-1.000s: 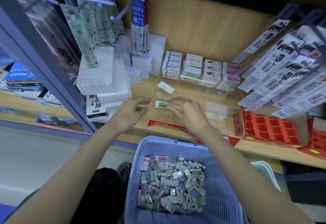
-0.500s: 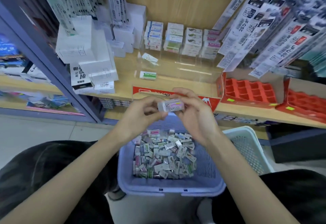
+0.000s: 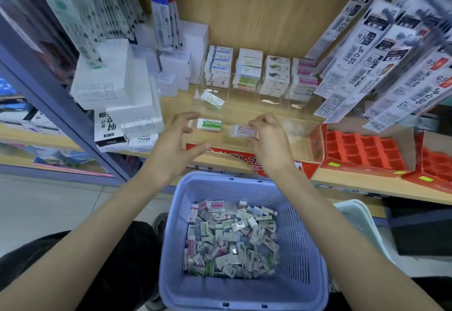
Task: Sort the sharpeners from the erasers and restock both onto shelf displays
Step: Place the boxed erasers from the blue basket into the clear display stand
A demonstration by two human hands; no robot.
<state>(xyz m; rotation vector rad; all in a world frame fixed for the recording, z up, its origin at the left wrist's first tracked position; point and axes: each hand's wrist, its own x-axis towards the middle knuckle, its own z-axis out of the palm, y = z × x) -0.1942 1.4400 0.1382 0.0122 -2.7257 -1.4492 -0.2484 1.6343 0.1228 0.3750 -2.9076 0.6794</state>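
Over shelf (image 3: 342, 177) front: right hand (image 3: 266, 141) grip pinching wrapped pink eraser (image 3: 241, 131); left hand (image 3: 175, 145) grip wide, holding nothing, beside green eraser (image 3: 209, 124); purple basket (image 3: 302, 237) near, loaded.

A pink-labelled eraser (image 3: 243, 131) in clear film is pinched level by the fingers (image 3: 259, 121) of the right hand (image 3: 269, 144) at mid-frame, over the front of a clear display tray (image 3: 297, 126) on the wooden shelf (image 3: 176, 105). Just left of it, a green-and-white eraser (image 3: 209, 124) lies flat. A wrapped eraser (image 3: 211, 98) sits tilted behind. Four eraser stacks (image 3: 259, 73) fill the tray's back row. At lower centre, a lavender basket (image 3: 313, 237) holds a heap of small packets (image 3: 230, 237).
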